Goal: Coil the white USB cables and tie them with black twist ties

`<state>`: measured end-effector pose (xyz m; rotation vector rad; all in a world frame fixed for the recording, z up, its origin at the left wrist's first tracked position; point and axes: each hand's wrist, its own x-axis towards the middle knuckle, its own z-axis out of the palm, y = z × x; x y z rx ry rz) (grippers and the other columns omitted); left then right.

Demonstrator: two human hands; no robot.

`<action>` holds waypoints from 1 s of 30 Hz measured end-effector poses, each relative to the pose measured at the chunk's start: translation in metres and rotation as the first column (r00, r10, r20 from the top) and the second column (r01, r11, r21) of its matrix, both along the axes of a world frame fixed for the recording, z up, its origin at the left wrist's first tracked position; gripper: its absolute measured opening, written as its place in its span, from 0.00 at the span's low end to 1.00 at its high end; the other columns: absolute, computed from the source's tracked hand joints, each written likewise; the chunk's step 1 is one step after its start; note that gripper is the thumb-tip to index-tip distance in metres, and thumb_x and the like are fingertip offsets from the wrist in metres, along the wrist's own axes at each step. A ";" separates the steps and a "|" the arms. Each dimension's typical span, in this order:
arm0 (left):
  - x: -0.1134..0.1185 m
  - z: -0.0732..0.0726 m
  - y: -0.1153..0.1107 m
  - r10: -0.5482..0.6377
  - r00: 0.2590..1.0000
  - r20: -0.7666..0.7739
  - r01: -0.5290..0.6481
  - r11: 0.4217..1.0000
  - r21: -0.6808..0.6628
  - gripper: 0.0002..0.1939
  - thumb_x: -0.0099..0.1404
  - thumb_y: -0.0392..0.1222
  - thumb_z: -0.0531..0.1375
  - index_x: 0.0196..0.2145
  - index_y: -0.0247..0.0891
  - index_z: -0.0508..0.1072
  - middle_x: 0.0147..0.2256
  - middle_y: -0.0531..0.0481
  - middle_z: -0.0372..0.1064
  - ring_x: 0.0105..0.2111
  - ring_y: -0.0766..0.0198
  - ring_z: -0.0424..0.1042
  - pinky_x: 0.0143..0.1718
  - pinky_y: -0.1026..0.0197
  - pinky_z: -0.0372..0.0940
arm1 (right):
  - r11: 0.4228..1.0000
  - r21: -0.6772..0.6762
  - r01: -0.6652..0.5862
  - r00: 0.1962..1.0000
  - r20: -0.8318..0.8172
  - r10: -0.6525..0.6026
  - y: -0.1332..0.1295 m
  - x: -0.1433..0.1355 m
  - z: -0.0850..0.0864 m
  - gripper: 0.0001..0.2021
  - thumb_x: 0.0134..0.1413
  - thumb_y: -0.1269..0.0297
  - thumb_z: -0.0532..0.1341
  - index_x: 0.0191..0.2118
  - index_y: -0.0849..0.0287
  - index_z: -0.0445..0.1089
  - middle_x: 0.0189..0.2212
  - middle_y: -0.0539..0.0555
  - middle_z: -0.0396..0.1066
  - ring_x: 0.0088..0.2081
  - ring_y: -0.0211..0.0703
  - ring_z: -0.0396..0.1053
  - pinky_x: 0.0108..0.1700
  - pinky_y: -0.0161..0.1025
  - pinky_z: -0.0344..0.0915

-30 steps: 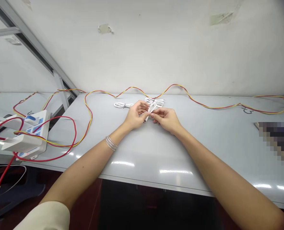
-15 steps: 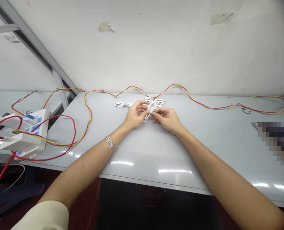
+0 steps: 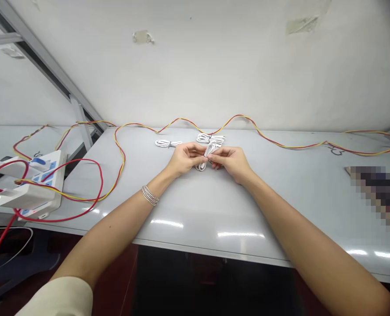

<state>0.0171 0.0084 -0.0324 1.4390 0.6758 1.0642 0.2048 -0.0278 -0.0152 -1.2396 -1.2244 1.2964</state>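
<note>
A coiled white cable (image 3: 202, 166) is pinched between my two hands above the grey tabletop. My left hand (image 3: 185, 159) grips its middle from the left, thumb and fingertips closed. From the other side my right hand (image 3: 230, 161) has its fingertips closed at the same spot, where the tie sits mostly hidden behind them. Just beyond the hands lies another white cable bundle (image 3: 211, 139) bound with a dark tie; the held coil overlaps part of it. A thinner white cable bundle (image 3: 167, 143), also tied, rests to the left of that one.
Red and yellow wires (image 3: 178, 119) run along the back edge by the white wall. At the left a white power strip (image 3: 55, 199) carries plugs and a looping red cord (image 3: 102, 175). A pixelated flat object (image 3: 376, 188) lies at the right. Black twist ties (image 3: 336, 150) lie near it.
Both hands have dropped slightly, and the held coil has come down a little with them. The fingers are closer together around its middle. The bundles on the table have stayed put.
</note>
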 end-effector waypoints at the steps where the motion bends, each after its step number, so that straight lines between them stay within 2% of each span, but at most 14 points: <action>1: 0.000 0.001 -0.001 -0.007 1.000 0.005 0.007 1.000 -0.007 0.21 0.46 0.46 0.78 0.35 0.36 0.77 0.34 0.48 0.80 0.35 0.58 0.80 0.43 0.49 0.75 | 1.000 -0.019 0.003 1.000 -0.024 -0.003 0.000 0.001 0.001 0.15 0.37 0.57 0.76 0.26 0.61 0.74 0.21 0.51 0.72 0.23 0.36 0.67 0.28 0.37 0.65; 7: 0.001 0.005 -0.006 -0.110 0.994 0.005 0.110 0.994 -0.006 0.19 0.49 0.43 0.77 0.35 0.35 0.75 0.37 0.46 0.80 0.37 0.59 0.80 0.46 0.50 0.75 | 0.995 -0.077 -0.070 0.987 -0.147 0.059 -0.001 0.005 0.007 0.23 0.29 0.68 0.77 0.38 0.58 0.73 0.26 0.47 0.74 0.26 0.36 0.69 0.32 0.37 0.65; 11: 0.003 0.005 -0.009 -0.160 0.987 -0.001 0.160 0.987 -0.019 0.21 0.52 0.44 0.76 0.35 0.36 0.71 0.36 0.46 0.79 0.36 0.60 0.80 0.44 0.52 0.75 | 0.988 -0.085 -0.132 0.978 -0.173 0.116 -0.001 0.007 0.006 0.21 0.31 0.67 0.77 0.37 0.58 0.76 0.29 0.48 0.76 0.31 0.39 0.73 0.39 0.40 0.69; 15: 0.004 0.005 -0.010 -0.203 0.979 -0.006 0.202 0.979 -0.035 0.24 0.53 0.48 0.75 0.35 0.39 0.65 0.35 0.46 0.78 0.36 0.60 0.80 0.41 0.55 0.74 | 0.984 -0.083 -0.156 0.973 -0.185 0.139 -0.002 0.007 0.006 0.21 0.32 0.67 0.77 0.38 0.58 0.77 0.29 0.48 0.76 0.32 0.40 0.73 0.41 0.41 0.70; 22: 0.006 0.005 -0.011 -0.151 0.988 0.017 0.152 0.985 -0.077 0.26 0.52 0.46 0.75 0.36 0.39 0.62 0.35 0.48 0.76 0.37 0.60 0.78 0.40 0.57 0.71 | 0.988 -0.015 -0.152 0.977 -0.151 0.148 0.002 0.008 0.004 0.17 0.38 0.58 0.77 0.34 0.59 0.77 0.27 0.48 0.72 0.27 0.33 0.64 0.34 0.37 0.63; 25: 0.007 0.005 -0.011 -0.132 0.991 0.019 0.133 0.987 -0.088 0.26 0.52 0.46 0.75 0.36 0.38 0.63 0.34 0.48 0.76 0.36 0.61 0.78 0.38 0.59 0.69 | 0.989 0.012 -0.145 0.978 -0.146 0.146 0.003 0.010 0.002 0.17 0.41 0.54 0.76 0.35 0.59 0.78 0.29 0.49 0.72 0.28 0.33 0.61 0.34 0.38 0.60; 30: 0.007 0.005 -0.011 -0.128 0.991 0.043 0.130 0.989 -0.073 0.25 0.53 0.45 0.75 0.37 0.38 0.63 0.34 0.50 0.75 0.35 0.64 0.76 0.39 0.60 0.68 | 0.990 0.005 -0.140 0.980 -0.141 0.139 0.002 0.010 0.002 0.16 0.43 0.54 0.76 0.35 0.58 0.78 0.30 0.49 0.72 0.28 0.33 0.60 0.34 0.39 0.59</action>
